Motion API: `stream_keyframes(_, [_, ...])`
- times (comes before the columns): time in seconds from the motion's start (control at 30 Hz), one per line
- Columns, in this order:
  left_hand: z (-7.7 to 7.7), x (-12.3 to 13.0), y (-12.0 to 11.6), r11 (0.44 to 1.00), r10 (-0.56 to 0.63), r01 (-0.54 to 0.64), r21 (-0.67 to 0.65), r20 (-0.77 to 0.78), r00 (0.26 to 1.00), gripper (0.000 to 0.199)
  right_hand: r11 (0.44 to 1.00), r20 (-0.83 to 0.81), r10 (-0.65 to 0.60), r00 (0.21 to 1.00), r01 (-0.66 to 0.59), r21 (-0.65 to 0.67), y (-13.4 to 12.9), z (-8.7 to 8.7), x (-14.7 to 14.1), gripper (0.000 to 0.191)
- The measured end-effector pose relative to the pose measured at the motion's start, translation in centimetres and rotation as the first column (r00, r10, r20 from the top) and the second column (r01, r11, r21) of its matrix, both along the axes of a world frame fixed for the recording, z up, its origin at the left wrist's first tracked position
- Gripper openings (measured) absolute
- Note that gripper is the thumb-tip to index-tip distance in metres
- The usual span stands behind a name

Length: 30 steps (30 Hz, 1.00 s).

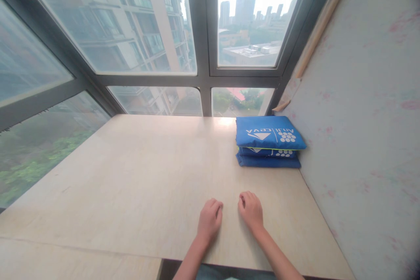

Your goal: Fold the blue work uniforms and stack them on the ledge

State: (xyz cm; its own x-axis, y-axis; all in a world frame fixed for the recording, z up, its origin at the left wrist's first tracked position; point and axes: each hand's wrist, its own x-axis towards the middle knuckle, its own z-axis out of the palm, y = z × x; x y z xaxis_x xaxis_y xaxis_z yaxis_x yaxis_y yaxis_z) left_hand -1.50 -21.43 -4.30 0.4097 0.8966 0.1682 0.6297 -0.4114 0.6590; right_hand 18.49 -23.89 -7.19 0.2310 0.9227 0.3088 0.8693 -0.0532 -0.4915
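My left hand (210, 218) rests on the pale wooden tabletop (141, 183), its fingers curled in a loose fist with nothing seen in them. A short gap to its right, my right hand (251, 210) lies curled in the same way, also without anything visible in it. Beyond my right hand sits a stack of folded blue fabric pieces (269, 133) with white printing that reads upside down from here. Neither hand touches the stack. A thin yellow-green edge shows under its top piece.
Grey-framed windows (203, 52) rise behind and to the left of the tabletop. A pale flowered wall (367, 148) borders the right side, close to the blue stack. A wooden strip (323, 22) runs along the window's right edge. The tabletop's front edge lies under my forearms.
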Motion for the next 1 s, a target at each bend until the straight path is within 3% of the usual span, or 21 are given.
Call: stream_keyframes(1.0, [0.11, 0.04, -0.06, 1.0, 0.007, -0.007, 0.006, -0.009, 1.0, 0.02, 1.0, 0.02, -0.002, 1.0, 0.001, 0.012, -0.02, -0.06, 0.04, 0.014])
